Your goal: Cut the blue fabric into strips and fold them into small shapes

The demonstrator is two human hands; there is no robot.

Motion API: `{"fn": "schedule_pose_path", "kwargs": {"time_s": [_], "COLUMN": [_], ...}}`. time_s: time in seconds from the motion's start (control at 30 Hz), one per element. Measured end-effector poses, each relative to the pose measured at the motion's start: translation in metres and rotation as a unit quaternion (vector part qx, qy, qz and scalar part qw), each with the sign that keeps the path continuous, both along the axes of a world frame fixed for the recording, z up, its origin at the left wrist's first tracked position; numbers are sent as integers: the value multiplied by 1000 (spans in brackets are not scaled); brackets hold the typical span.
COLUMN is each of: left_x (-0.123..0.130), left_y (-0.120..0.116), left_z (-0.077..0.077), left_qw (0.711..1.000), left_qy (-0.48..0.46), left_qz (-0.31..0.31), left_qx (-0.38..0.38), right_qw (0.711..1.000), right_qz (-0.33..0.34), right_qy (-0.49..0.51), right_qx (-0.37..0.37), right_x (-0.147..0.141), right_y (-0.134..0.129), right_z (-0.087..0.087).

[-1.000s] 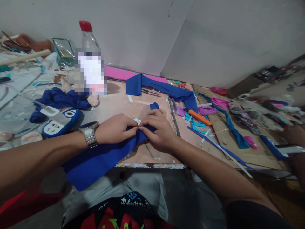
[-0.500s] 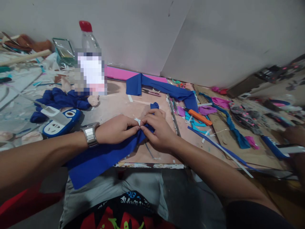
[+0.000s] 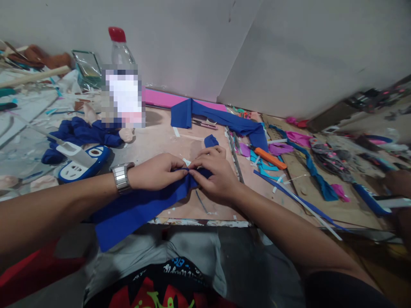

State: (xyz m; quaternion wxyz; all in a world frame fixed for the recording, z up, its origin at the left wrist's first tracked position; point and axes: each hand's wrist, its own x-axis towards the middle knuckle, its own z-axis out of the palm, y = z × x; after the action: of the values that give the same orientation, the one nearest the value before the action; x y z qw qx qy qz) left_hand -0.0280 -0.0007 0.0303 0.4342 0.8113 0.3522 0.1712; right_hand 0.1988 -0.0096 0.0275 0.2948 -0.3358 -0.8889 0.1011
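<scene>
A blue fabric strip (image 3: 138,216) runs from the table's front edge up to both of my hands, its near end hanging over the edge. My left hand (image 3: 157,171), with a metal-band watch (image 3: 121,179) on its wrist, pinches the fabric between thumb and fingers. Touching it at the fingertips, my right hand (image 3: 216,173) is closed on the same fabric. The cloth looks gathered where they meet, though the fingers partly hide it. Just beyond lies a small white scrap (image 3: 186,162), and a blue piece of cloth (image 3: 210,140) shows past my right fingers.
At the left lie a blue-and-white iron-like tool (image 3: 84,164) and crumpled blue cloth (image 3: 83,133). A red-capped bottle (image 3: 123,51) stands behind. More blue fabric (image 3: 224,117), small scissors (image 3: 205,124) and an orange cutter (image 3: 270,158) lie beyond my hands. Another person's hand (image 3: 398,182) is far right.
Both hands stay together at the same spot, fingers shifting slightly on the fabric. The strip's hanging end has moved a little up and to the right.
</scene>
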Motion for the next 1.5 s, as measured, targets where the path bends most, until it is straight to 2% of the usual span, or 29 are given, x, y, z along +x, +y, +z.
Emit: {"fn": "schedule_pose_path", "kwargs": {"time_s": [0.27,0.43,0.53,0.63,0.8,0.97,1.1,1.2,1.37,1.5], "left_x": [0,-1,-1,-1,-1,1,1,1,-1,-2], "left_y": [3,3,3,2,-4,-8,-9,-10,-7,-4], "left_z": [4,2,1,0,4,3,2,4,6,7], "left_qw": [990,992,993,997,997,974,959,963,984,993], "left_qy": [-62,-70,-69,-58,-8,70,109,109,61,61], "left_qz": [-9,7,4,4,9,6,1,5,3,-11], "left_qx": [-123,-106,-94,-50,81,214,262,248,166,101], "right_qw": [1000,998,998,999,1000,1000,999,998,998,998], "right_qz": [9,30,18,2,-4,3,9,13,10,22], "right_qy": [-10,-16,-9,0,5,10,-2,-9,7,-1], "right_qx": [24,58,53,39,20,-8,-39,-57,-55,-56], "right_x": [2,4,4,4,1,-1,-1,-1,1,2], "right_y": [-1,0,0,0,-1,0,0,1,1,2], "right_z": [3,4,3,2,1,-1,0,1,4,3]}}
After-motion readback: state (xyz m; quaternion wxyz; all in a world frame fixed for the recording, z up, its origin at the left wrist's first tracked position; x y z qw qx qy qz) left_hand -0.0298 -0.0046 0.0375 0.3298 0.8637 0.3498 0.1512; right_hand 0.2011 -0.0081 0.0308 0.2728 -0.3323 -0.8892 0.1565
